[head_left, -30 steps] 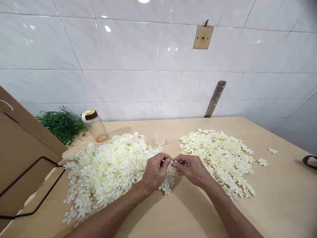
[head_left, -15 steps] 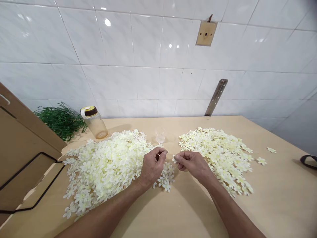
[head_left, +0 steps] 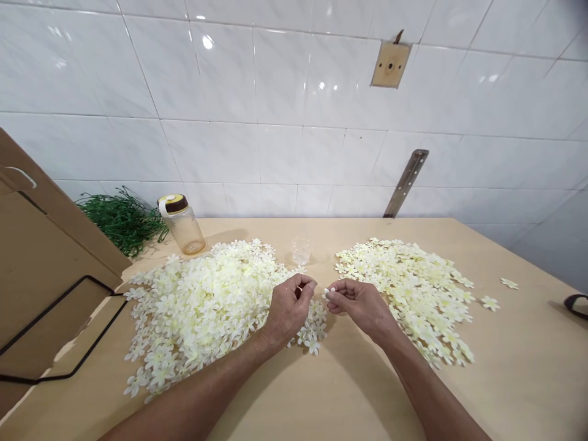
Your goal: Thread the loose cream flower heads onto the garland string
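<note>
Between thumb and fingertips, my right hand pinches a small white artificial flower. Just left of it, my left hand is closed in a pinch; anything between its fingertips is too small to make out. The two hands are close but apart, above the table. A large heap of white artificial flowers lies by my left hand, and a few loose flowers show under it. To the right of my right hand spreads a flatter pile of pale yellow flowers.
A small clear plastic cup stands beyond my hands. Behind the left heap are a bottle with a brown and yellow lid and green artificial stems. A cardboard box and black metal frame are at left; a black strap lies far right.
The view has shifted slightly, so everything sits a little further right. My hands keep nearly the same pose, and the flower in my right hand has tilted a little.
</note>
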A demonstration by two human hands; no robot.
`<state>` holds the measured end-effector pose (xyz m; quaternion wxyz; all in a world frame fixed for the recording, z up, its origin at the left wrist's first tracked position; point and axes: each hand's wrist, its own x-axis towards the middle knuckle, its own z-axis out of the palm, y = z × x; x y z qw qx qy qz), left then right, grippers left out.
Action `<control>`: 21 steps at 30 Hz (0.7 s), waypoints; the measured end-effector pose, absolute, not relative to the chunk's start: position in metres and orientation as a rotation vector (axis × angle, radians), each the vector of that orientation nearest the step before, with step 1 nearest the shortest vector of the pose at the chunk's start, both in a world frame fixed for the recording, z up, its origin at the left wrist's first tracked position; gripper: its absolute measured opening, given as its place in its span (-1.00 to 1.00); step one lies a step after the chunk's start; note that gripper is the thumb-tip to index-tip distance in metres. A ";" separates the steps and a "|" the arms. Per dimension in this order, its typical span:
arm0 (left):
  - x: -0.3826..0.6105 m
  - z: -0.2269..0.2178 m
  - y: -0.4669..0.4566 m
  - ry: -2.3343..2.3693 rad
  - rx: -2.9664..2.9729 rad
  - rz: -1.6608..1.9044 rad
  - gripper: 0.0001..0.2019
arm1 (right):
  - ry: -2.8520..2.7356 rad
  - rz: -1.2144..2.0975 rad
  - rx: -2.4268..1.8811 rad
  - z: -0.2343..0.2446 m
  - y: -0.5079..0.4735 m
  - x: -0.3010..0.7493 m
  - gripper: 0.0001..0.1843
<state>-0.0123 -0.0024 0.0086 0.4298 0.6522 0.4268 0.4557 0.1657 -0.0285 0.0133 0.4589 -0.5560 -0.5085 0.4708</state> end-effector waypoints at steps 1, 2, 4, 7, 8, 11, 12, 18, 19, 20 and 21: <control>-0.012 0.008 -0.002 1.062 1.629 1.139 -0.75 | -1.268 1.140 -1.375 0.014 -0.029 0.166 -0.57; -0.012 0.008 -0.002 1.059 1.633 1.140 -0.75 | -1.281 1.119 -1.386 0.014 -0.029 0.166 -0.57; -0.012 0.007 -0.002 1.055 1.641 1.141 -0.75 | -1.292 1.084 -1.410 0.014 -0.029 0.165 -0.59; -0.012 0.008 -0.002 1.058 1.642 1.141 -0.76 | -1.295 1.060 -1.426 0.013 -0.029 0.165 -0.59; -0.012 0.008 -0.002 1.059 1.640 1.141 -0.76 | -1.302 1.058 -1.430 0.013 -0.029 0.165 -0.60; -0.012 0.009 -0.003 1.054 1.638 1.142 -0.75 | -1.320 1.055 -1.473 0.011 -0.028 0.165 -0.64; -0.012 0.010 -0.003 1.052 1.638 1.141 -0.75 | -1.321 1.053 -1.495 0.012 -0.029 0.166 -0.64; -0.012 0.010 -0.002 1.058 1.647 1.136 -0.75 | -1.280 1.040 -1.462 0.016 -0.030 0.165 -0.57; -0.013 0.011 -0.002 1.060 1.650 1.136 -0.75 | -1.266 1.063 -1.429 0.017 -0.030 0.165 -0.56; -0.013 0.011 -0.001 1.062 1.651 1.137 -0.75 | -1.252 1.092 -1.396 0.017 -0.030 0.164 -0.56; -0.013 0.011 -0.001 1.064 1.650 1.139 -0.76 | -1.239 1.122 -1.364 0.017 -0.030 0.164 -0.55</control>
